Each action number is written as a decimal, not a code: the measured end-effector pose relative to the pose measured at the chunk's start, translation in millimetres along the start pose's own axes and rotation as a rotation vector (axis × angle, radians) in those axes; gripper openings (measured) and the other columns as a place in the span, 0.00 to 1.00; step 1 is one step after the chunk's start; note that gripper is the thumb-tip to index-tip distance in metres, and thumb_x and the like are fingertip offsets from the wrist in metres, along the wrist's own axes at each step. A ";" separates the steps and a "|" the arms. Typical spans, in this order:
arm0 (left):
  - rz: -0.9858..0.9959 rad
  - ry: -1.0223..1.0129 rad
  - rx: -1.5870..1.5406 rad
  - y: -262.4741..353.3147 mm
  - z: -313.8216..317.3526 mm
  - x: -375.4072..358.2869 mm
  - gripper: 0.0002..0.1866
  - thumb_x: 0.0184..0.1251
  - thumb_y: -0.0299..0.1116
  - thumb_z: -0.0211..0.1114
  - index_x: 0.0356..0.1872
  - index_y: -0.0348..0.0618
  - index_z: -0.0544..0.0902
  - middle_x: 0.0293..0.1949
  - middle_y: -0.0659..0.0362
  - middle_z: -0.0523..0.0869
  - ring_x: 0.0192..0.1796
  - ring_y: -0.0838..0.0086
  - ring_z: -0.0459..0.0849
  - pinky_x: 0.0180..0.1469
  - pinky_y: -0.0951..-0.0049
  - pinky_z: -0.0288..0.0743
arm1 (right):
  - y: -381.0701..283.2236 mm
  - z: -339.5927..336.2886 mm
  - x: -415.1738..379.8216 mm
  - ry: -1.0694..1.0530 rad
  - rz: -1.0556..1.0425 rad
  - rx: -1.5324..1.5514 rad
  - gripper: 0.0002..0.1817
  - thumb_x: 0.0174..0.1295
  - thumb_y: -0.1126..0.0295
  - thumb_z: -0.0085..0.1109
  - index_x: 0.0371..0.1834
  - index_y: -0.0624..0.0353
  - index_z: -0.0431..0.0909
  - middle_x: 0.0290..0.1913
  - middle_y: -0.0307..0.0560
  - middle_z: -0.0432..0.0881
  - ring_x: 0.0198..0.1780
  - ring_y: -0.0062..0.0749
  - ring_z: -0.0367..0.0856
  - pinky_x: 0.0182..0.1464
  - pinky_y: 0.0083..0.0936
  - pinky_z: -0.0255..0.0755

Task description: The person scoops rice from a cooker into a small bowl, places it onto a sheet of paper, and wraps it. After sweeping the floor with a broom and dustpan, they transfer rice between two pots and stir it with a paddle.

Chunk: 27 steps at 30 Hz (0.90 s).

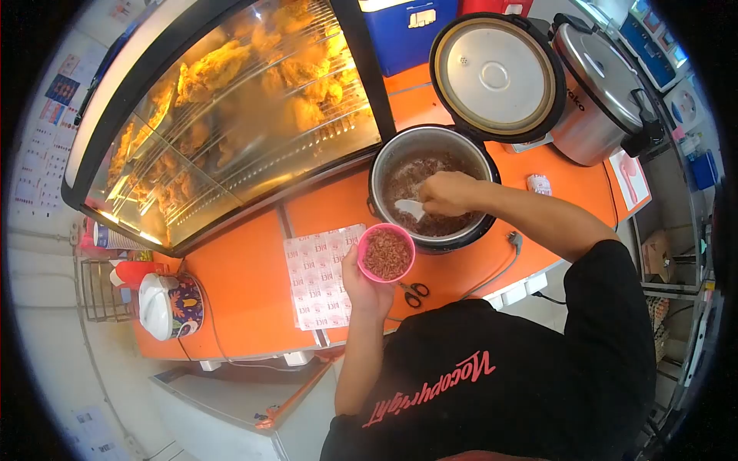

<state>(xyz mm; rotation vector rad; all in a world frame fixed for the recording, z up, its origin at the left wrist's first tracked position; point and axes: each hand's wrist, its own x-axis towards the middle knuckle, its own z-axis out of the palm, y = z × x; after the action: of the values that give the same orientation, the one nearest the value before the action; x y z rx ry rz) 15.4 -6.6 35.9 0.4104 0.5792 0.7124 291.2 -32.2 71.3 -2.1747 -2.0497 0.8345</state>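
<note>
A pink bowl (386, 253) full of brownish rice rests in my left hand (366, 289), whose fingers wrap round its side. Just behind and to the right of it stands an open rice cooker (380, 170) with brown rice inside. Over that pot, my right hand (447, 194) is closed on a white rice paddle (410, 209), its blade down at the rice. The cooker's round lid (496, 73) is tipped back. Printed paper sheets (323, 276) lie left of the bowl, and black-handled scissors (415, 294) lie to its right.
A glass warming cabinet (231, 123) with fried chicken fills the back left of the orange counter (238, 269). A second, closed cooker (592, 92) stands at the back right. A patterned tub (184, 307) sits at the left end; a cable and plug (515, 240) lie near the front edge.
</note>
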 end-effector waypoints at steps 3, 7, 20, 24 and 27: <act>-0.040 -0.045 -0.035 13.3 11.8 -1.6 0.24 0.83 0.47 0.47 0.60 0.39 0.81 0.57 0.55 0.87 0.61 0.64 0.84 0.65 0.57 0.77 | 18.6 -5.5 -3.6 0.016 -0.125 0.218 0.12 0.62 0.65 0.64 0.40 0.62 0.89 0.37 0.58 0.89 0.42 0.53 0.89 0.47 0.44 0.80; 0.011 0.042 0.013 23.1 18.7 -0.8 0.25 0.84 0.49 0.46 0.62 0.40 0.79 0.58 0.53 0.87 0.61 0.63 0.85 0.65 0.54 0.79 | 25.5 -23.7 -22.3 0.033 -0.192 0.333 0.13 0.61 0.65 0.66 0.38 0.65 0.88 0.28 0.56 0.85 0.32 0.43 0.84 0.40 0.42 0.75; 0.080 -0.104 0.317 4.9 112.8 66.0 0.20 0.87 0.47 0.45 0.63 0.43 0.73 0.62 0.52 0.81 0.65 0.62 0.80 0.65 0.51 0.78 | -32.3 -82.1 -100.8 0.553 0.175 -0.231 0.11 0.65 0.65 0.59 0.35 0.61 0.85 0.30 0.53 0.88 0.37 0.50 0.90 0.36 0.48 0.81; 0.158 -0.027 0.346 -18.4 136.2 78.7 0.17 0.86 0.45 0.47 0.62 0.46 0.71 0.62 0.53 0.79 0.65 0.61 0.79 0.65 0.50 0.78 | -48.6 -7.9 -96.6 0.761 0.044 -0.407 0.17 0.63 0.65 0.60 0.51 0.62 0.83 0.30 0.50 0.86 0.32 0.46 0.88 0.31 0.43 0.80; 0.143 -0.083 0.264 -26.4 126.6 89.8 0.17 0.86 0.44 0.46 0.62 0.45 0.72 0.61 0.54 0.80 0.64 0.61 0.80 0.64 0.50 0.78 | -48.0 -4.6 -106.4 0.888 0.016 -0.491 0.23 0.62 0.66 0.61 0.59 0.64 0.80 0.29 0.49 0.85 0.29 0.44 0.86 0.29 0.40 0.79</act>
<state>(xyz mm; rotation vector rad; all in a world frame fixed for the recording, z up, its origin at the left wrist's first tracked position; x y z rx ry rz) 161.9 19.0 87.4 0.7297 0.5707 0.7540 251.0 -124.1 130.9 -2.1385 -1.8196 -0.6333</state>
